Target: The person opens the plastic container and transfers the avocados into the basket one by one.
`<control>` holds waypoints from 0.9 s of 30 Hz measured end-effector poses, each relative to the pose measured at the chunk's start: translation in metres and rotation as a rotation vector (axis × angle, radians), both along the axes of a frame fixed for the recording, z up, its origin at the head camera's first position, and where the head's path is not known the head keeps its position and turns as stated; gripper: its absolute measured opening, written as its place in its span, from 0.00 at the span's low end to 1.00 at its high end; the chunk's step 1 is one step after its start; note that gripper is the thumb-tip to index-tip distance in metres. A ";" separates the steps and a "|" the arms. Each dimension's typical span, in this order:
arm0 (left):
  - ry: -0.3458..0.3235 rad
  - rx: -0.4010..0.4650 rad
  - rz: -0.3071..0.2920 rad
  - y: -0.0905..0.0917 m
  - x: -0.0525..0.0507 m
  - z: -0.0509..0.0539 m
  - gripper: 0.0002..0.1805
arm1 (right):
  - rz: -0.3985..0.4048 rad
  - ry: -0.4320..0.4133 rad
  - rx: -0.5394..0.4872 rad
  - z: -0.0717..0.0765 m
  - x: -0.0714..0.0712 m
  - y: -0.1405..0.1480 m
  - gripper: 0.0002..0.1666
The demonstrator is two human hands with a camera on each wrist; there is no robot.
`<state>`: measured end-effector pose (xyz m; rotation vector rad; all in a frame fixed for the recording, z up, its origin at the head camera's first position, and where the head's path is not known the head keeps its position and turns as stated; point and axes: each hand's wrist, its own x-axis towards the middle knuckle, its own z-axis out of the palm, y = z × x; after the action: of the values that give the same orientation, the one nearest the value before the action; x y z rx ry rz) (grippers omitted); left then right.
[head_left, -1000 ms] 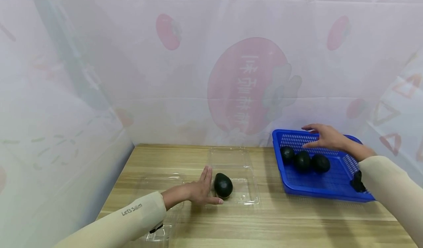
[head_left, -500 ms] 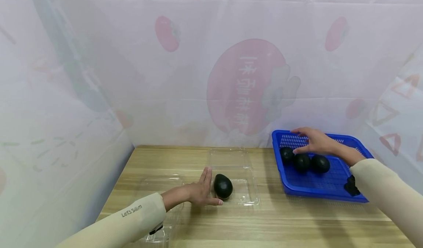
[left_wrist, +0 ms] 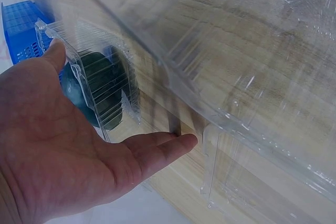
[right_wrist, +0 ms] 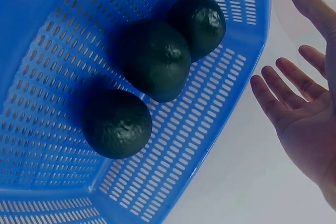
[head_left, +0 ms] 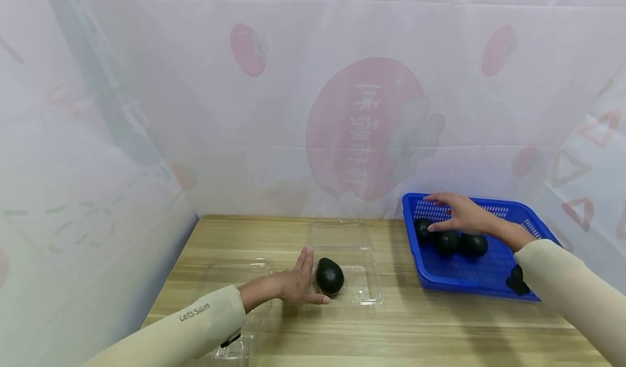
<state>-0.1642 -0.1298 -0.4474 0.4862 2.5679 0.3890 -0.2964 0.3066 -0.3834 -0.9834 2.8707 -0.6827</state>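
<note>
A dark green avocado (head_left: 330, 276) lies in a clear plastic clamshell box (head_left: 363, 285), whose lid is folded back behind it. Along the left side of this box rests my left hand (head_left: 295, 286), fingers straight and thumb spread along the front edge. In the left wrist view the thumb lies near the box rim, and the palm is bare. My right hand (head_left: 462, 215) hovers over the blue basket (head_left: 476, 290) with fingers spread, close to the leftmost avocado (head_left: 423, 231). Two more avocados, a middle one (right_wrist: 157, 61) and a right one (head_left: 473, 244), lie beside it.
Another clear plastic box (head_left: 237, 272) sits at the left, partly under the left forearm. The wooden table (head_left: 391, 334) ends at a printed cloth backdrop (head_left: 274, 111) behind and at the sides. The basket has raised, slotted walls.
My right hand has shifted left over the basket, closer to the leftmost avocado. The left hand and the avocado in the box have stayed put.
</note>
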 end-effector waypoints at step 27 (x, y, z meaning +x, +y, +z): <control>-0.001 -0.003 0.001 -0.002 0.001 0.002 0.65 | 0.088 -0.003 -0.049 -0.005 0.014 -0.035 0.44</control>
<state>-0.1634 -0.1322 -0.4456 0.4842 2.5678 0.3859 -0.2820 0.2712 -0.3883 -1.1058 2.8011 -0.7500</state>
